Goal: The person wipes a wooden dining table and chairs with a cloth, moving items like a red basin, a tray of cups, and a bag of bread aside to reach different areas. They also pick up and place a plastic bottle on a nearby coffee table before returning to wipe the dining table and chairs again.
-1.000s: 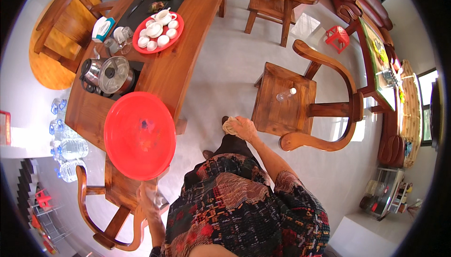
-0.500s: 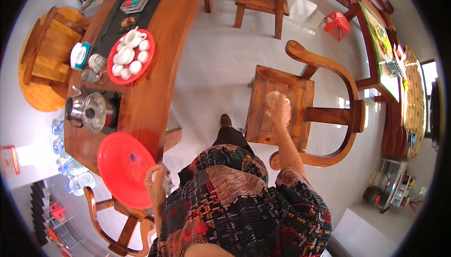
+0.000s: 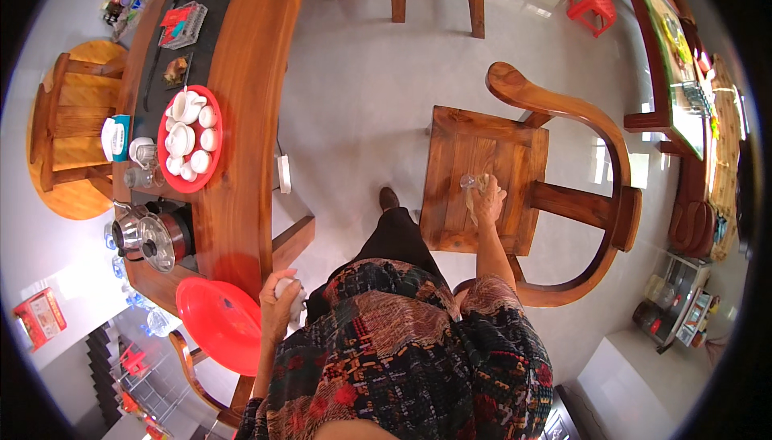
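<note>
Your left hand has its fingers wrapped around a small white object, just beside the red tray at the end of the wooden worktop. Your right hand rests on the wooden chair seat, fingers closed on a small clear glass.

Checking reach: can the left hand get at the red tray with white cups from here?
Probably not without stepping: the left hand holds a white object by the red plate, and the red tray lies farther along the wooden table.
</note>
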The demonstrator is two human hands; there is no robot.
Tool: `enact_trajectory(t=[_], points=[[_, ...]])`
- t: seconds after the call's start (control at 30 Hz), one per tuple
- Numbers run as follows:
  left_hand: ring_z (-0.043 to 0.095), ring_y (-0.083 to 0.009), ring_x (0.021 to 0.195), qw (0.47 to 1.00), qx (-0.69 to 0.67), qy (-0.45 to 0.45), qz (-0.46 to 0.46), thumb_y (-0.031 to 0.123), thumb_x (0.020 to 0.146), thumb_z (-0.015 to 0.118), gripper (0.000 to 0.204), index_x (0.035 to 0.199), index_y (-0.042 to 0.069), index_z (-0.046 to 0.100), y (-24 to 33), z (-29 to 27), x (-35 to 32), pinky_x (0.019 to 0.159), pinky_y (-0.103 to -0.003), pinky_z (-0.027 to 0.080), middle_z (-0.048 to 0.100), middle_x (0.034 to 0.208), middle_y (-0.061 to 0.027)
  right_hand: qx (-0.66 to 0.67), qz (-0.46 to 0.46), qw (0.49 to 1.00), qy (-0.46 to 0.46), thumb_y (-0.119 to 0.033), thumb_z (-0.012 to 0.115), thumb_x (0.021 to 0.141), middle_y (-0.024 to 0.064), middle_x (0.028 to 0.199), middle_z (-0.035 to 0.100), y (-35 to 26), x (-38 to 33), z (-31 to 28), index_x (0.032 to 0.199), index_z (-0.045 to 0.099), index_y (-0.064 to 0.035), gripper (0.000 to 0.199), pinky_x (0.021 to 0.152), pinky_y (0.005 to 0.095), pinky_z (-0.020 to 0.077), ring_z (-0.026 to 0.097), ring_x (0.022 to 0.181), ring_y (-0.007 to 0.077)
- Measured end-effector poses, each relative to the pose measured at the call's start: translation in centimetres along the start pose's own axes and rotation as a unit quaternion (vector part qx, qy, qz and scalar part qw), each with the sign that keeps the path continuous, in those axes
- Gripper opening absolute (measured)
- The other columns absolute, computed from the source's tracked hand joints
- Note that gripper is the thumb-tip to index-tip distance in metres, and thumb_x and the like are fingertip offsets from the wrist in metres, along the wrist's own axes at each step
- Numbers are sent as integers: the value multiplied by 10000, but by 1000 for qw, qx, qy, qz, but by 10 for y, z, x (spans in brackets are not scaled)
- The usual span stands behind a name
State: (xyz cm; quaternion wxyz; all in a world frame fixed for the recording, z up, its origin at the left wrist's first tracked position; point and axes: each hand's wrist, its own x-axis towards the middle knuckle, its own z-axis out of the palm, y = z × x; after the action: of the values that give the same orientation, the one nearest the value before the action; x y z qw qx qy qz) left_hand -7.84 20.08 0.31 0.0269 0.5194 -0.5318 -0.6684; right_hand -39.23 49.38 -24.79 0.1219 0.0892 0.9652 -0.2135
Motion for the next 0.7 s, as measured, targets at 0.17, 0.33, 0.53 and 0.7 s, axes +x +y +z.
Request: enact_trajectory(t=[0.17, 0.33, 0.53, 0.7], points=[[594, -164, 843, 983, 169, -62, 31, 91, 855, 575, 239, 1078, 47, 647, -12, 2, 20, 728, -286, 467, 607, 869, -59, -24, 21, 997, -66, -290, 675, 805, 228, 1114, 557, -1, 16, -5, 1327, 449, -211, 574, 852, 470, 486, 573, 1028, 413], [571, -258, 930, 928, 281, -102, 221, 133, 817, 611, 233, 1019, 45, 685, -29, 23, 48, 839, -344, 444, 609, 931, -116, 181, -86, 958, -206, -264, 668, 807, 149, 975, 662, 18, 38, -14, 1154, 592, -120, 383, 779, 385, 519, 650, 913, 260], [534, -290, 944, 794, 522, 15, 312, 501, 608, 784, 641, 1113, 123, 670, -8, 72, 55, 774, -430, 443, 546, 990, -103, 273, -212, 814, -467, -143, 672, 755, 20, 888, 634, -107, -33, -115, 1057, 624, -23, 329, 740, 279, 495, 583, 803, 115], [458, -337, 1082, 775, 522, 20, 357, 638, 536, 771, 756, 1134, 187, 672, -22, 81, 22, 833, -514, 408, 502, 1120, -120, 184, -332, 768, -515, -166, 688, 733, 33, 903, 636, -187, -108, -173, 1064, 626, -25, 366, 764, 286, 488, 581, 824, 119]])
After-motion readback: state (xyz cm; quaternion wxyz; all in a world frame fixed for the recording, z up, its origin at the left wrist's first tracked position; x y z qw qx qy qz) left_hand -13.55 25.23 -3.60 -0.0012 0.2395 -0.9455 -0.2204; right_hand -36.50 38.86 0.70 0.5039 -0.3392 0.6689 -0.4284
